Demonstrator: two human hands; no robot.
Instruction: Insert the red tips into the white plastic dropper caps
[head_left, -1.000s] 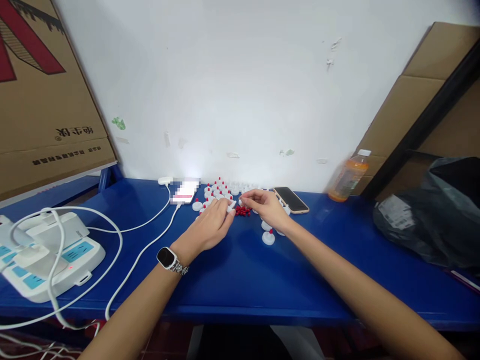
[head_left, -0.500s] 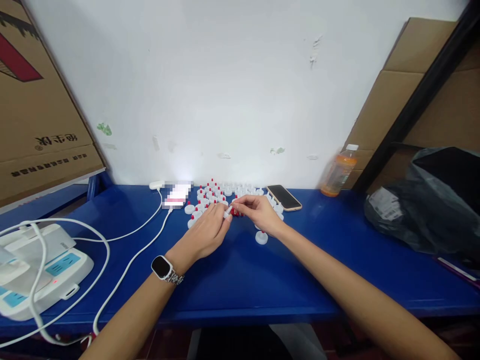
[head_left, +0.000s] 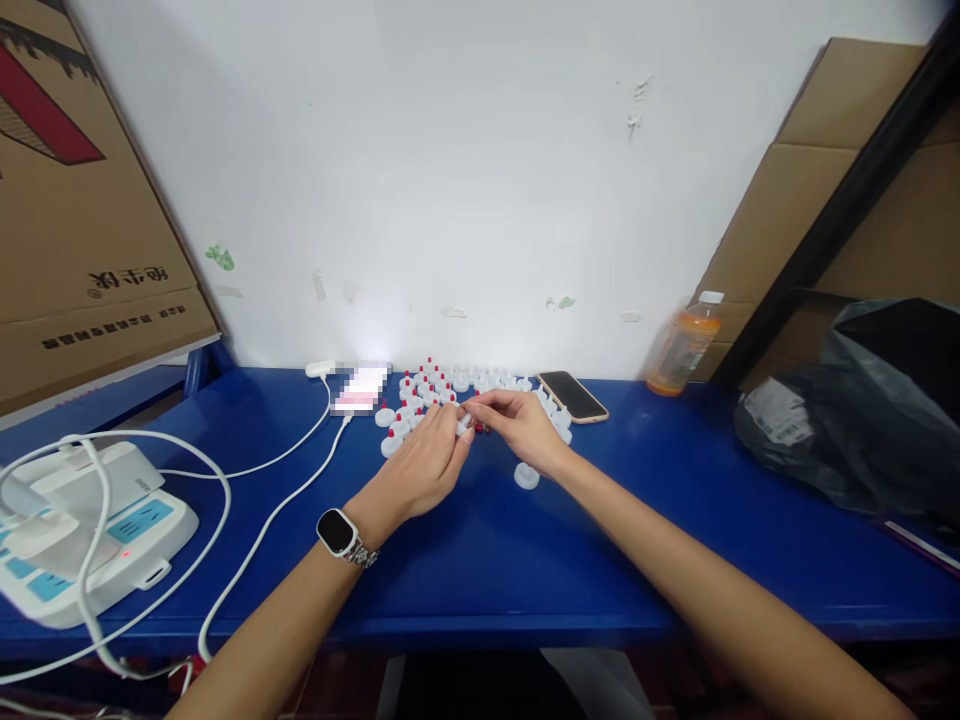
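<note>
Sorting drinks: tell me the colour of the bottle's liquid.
Orange, under a white cap; the bottle shows in the head view.

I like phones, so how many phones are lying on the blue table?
2: a lit phone left of the white caps, plugged into a white cable, and a dark-screened phone right of them.

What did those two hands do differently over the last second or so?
The left hand and right hand drew together until their fingertips meet over the small red pieces, which they now mostly hide. The white caps, phone, bottle and blue table stayed put.
</note>
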